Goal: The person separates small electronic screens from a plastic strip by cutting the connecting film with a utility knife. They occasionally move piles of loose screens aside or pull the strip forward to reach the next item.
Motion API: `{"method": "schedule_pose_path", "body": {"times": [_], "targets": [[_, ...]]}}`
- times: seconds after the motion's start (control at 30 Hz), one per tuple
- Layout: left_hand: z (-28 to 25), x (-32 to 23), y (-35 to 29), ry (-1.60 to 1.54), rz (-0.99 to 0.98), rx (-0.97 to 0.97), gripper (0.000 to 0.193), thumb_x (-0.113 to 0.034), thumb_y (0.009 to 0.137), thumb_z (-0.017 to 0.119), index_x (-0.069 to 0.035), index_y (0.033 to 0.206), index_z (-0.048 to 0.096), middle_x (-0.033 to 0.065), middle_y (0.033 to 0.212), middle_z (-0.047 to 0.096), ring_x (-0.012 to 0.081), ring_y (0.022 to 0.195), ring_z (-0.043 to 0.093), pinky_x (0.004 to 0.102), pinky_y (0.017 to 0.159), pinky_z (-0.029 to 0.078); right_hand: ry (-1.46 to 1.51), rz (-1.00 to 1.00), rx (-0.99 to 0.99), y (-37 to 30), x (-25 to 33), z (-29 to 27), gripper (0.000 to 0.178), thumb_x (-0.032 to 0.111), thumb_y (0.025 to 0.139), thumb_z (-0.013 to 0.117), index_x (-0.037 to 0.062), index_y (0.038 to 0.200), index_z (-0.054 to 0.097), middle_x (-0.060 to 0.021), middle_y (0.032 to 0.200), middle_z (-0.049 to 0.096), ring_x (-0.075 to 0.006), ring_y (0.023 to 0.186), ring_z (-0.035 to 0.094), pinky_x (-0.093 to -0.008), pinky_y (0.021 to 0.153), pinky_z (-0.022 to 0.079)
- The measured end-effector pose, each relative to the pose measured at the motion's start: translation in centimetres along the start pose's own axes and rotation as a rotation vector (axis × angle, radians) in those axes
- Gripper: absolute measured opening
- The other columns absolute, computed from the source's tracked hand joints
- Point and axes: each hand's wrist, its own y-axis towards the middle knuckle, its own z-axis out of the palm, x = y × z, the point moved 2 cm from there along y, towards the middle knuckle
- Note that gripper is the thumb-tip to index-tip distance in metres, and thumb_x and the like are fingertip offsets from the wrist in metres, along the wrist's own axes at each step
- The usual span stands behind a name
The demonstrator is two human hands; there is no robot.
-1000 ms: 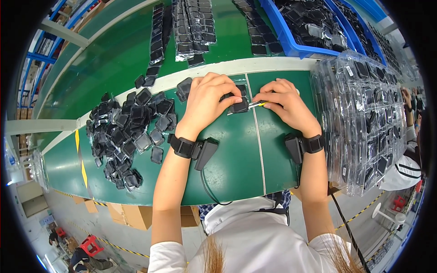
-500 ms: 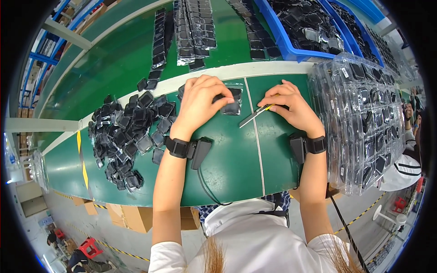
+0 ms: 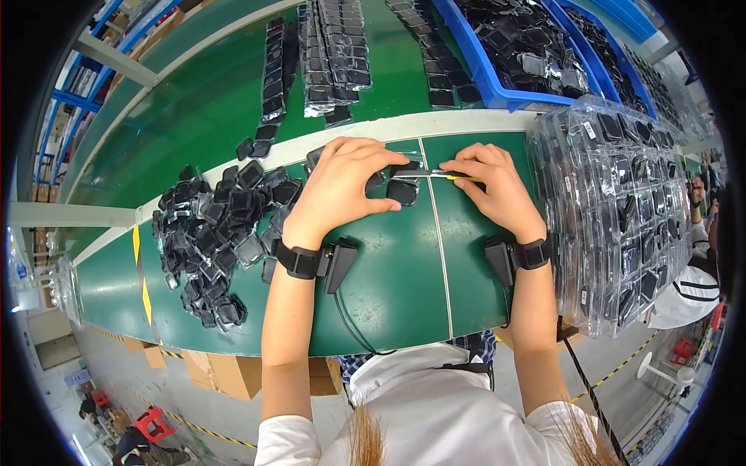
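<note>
My right hand (image 3: 489, 180) is closed round a yellow-and-grey utility knife (image 3: 458, 179). Its long blade points left and lies across the gap between two black square pieces in clear plastic. My left hand (image 3: 338, 182) holds that strip of bagged black squares (image 3: 402, 193) on the green table, thumb on the near side of the blade and fingers on the far side. Part of the strip is hidden under my left palm. Left of that hand spreads a loose heap of small bagged black squares (image 3: 225, 217).
Long strips of the same bagged squares (image 3: 334, 54) lie beyond the white ledge (image 3: 373, 128). A blue bin (image 3: 509, 97) full of them stands at the far right. Stacked clear trays (image 3: 614, 217) rise just right of my right arm. Cardboard boxes (image 3: 225, 373) sit below the table.
The knife has swung from a slant on the bare table to lie level across the strip. My right hand has moved left slightly; my left thumb has shifted nearer to me.
</note>
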Motion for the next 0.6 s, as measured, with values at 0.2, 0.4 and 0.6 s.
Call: {"method": "schedule_pose_path", "body": {"times": [0.2, 0.4, 0.6], "targets": [[0.1, -0.3, 0.3, -0.005, 0.045, -0.062, 0.031, -0.036, 0.080, 0.084, -0.015, 0.102, 0.080, 0.0034, 0.109, 0.074, 0.0241, 0.118, 0.063, 0.0407, 0.109, 0.039, 0.011, -0.044, 0.015, 0.0, 0.8, 0.4, 0.034, 0.002, 0.084, 0.074, 0.0120, 0.116, 0.077, -0.0041, 0.107, 0.064, -0.0265, 0.106, 0.058, -0.0410, 0.103, 0.039], [2.1, 0.5, 0.4, 0.069, 0.030, -0.170, 0.019, -0.028, 0.084, 0.083, -0.015, 0.099, 0.081, -0.0004, 0.096, 0.072, 0.0220, 0.109, 0.063, 0.0399, 0.104, 0.040, 0.037, -0.049, 0.023, 0.1, 1.2, 0.5, 0.030, 0.002, 0.084, 0.074, 0.0127, 0.112, 0.078, -0.0032, 0.106, 0.065, -0.0261, 0.106, 0.058, -0.0402, 0.103, 0.039], [2.8, 0.7, 0.4, 0.044, -0.040, -0.176, 0.017, -0.030, 0.082, 0.084, -0.016, 0.093, 0.082, -0.0044, 0.092, 0.071, 0.0187, 0.108, 0.062, 0.0391, 0.104, 0.037, 0.023, -0.036, 0.011, 0.2, 1.0, 0.9, 0.029, 0.002, 0.086, 0.074, 0.0140, 0.112, 0.078, -0.0021, 0.108, 0.066, -0.0251, 0.109, 0.058, -0.0423, 0.107, 0.038]]}}
